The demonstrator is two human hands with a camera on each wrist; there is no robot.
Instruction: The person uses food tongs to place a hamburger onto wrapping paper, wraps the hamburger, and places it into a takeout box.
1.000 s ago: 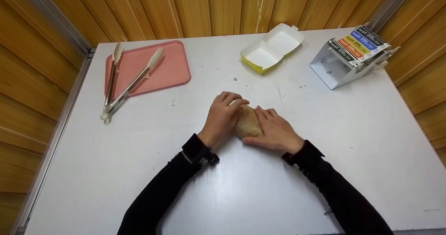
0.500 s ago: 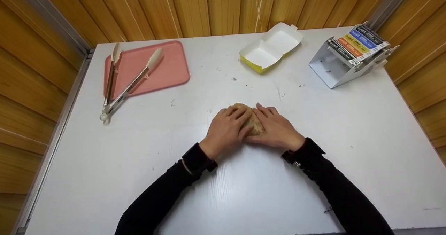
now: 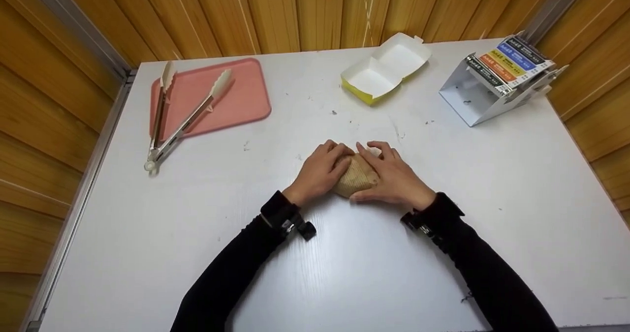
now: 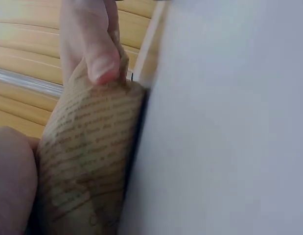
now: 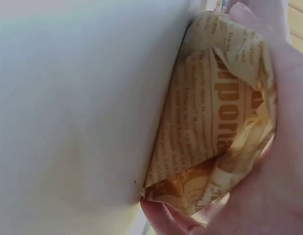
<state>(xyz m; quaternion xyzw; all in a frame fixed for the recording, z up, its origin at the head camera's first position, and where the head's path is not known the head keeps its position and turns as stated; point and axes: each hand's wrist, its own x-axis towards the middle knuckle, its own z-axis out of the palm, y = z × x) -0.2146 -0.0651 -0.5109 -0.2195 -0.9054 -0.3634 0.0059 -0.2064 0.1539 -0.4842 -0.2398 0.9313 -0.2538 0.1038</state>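
Note:
A rounded bundle in brown printed wrapping paper [image 3: 355, 178] rests on the white table [image 3: 315, 273], its contents hidden. My left hand [image 3: 320, 169] grips its left side, fingers bent over the far edge and thumb on top. From the right, my right hand [image 3: 393, 177] holds it between a thumb along the near side and fingers at the far side. In the right wrist view, the wrapping paper [image 5: 205, 122] has loose, gaping folds at the end by the palm. The left wrist view shows a thumb [image 4: 102, 63] pressing on the paper's creased end.
Metal tongs [image 3: 184, 125] lie spread over a pink tray [image 3: 241, 96] at the back left. An open yellow and white carton [image 3: 371, 78] stands at the back. A white rack [image 3: 462, 101] with colourful labelled boxes [image 3: 512, 61] is at the back right, before wooden walls.
My left hand first reached farther over the bundle, then drew back to its left side. The right hand's fingers have shifted on the far side. The bundle stays in about the same place.

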